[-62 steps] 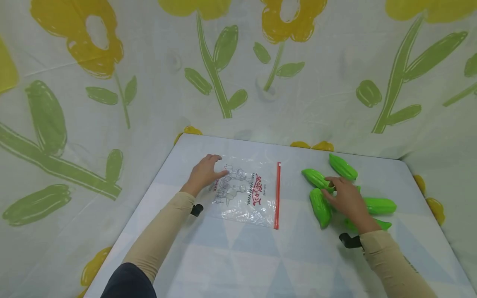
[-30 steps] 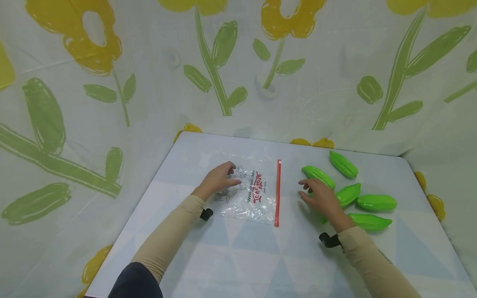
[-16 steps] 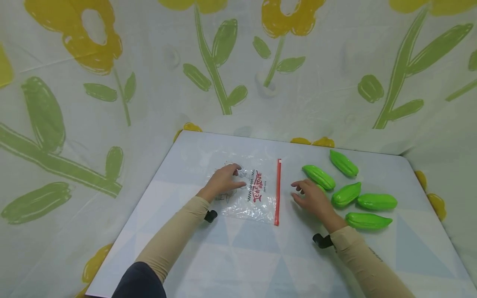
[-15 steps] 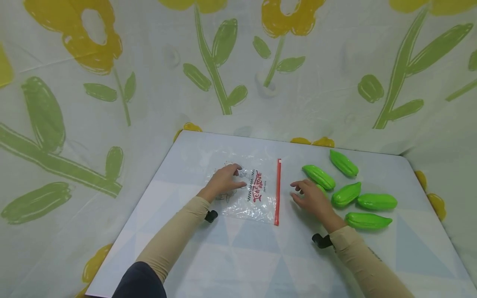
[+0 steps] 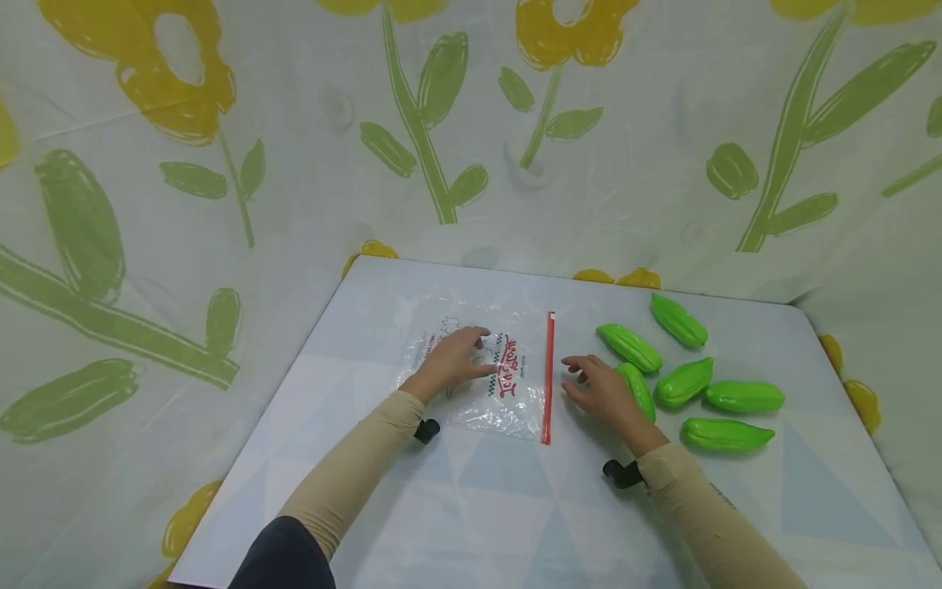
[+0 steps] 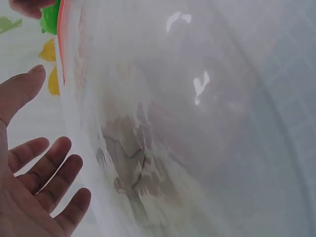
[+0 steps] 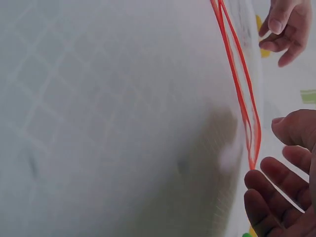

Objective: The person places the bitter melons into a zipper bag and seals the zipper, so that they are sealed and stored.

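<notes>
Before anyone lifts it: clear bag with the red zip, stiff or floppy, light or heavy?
The bag probably sags and folds: it looks like thin, creased film. The red zip may hold that edge stiffer, as it runs straight in the head view. It's likely light, lying nearly flat with nothing visible inside.

You can't reliably read the red lettering (image 5: 508,366) on the clear bag (image 5: 515,419) or tiny print (image 5: 723,496) on your right sleeve (image 5: 699,515).
</notes>
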{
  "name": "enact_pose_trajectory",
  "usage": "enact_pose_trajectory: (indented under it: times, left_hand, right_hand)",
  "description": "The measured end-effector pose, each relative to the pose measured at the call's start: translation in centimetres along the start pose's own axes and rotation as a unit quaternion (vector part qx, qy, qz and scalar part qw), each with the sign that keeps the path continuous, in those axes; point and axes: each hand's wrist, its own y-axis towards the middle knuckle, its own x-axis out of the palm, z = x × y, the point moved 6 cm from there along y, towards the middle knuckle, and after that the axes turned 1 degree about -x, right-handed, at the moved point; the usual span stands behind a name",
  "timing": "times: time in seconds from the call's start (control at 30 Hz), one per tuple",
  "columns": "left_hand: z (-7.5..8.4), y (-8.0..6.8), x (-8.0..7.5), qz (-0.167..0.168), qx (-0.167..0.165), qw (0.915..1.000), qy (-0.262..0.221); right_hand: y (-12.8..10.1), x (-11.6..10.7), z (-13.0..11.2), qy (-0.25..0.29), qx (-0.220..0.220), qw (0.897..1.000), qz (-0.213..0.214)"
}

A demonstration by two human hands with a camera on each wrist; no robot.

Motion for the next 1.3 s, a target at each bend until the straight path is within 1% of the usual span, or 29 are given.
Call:
enact_pose_trajectory:
  times: [0.17,0.47,0.67,0.83,0.93,1.13,1.3]
  left_hand:
    - [0.7,0.1,0.3,-0.001,0.019,0.9998,0.006]
    - [0.9,0.1,0.8,-0.014,0.010,0.9998,0.005]
    - [1.2,0.1,0.7,-0.010,0.018,0.9997,0.013]
    - [1.4,0.1,0.8,-0.013,0.019,0.9996,0.017]
    - [1.4,0.1,0.8,-0.016,0.016,0.9997,0.014]
    - [1.5,0.0,0.8,-0.016,0.011,0.9998,0.011]
    - [1.7,0.0,0.8,-0.015,0.020,0.9997,0.005]
  right_hand:
    - [0.2,0.6,-0.1,0.036,-0.003,0.999,-0.005]
    - [0.9,1.5,-0.1,0.073,-0.007,0.997,-0.020]
    - [1.1,1.7,-0.2,0.084,-0.009,0.996,-0.022]
    - [1.3,2.1,-0.2,0.102,-0.008,0.995,-0.023]
    - [1.3,2.2,-0.4,0.126,-0.010,0.991,-0.033]
    - [1.3,2.3,-0.7,0.201,-0.013,0.978,-0.056]
    - [1.4,2.3,-0.9,0.211,-0.030,0.976,-0.054]
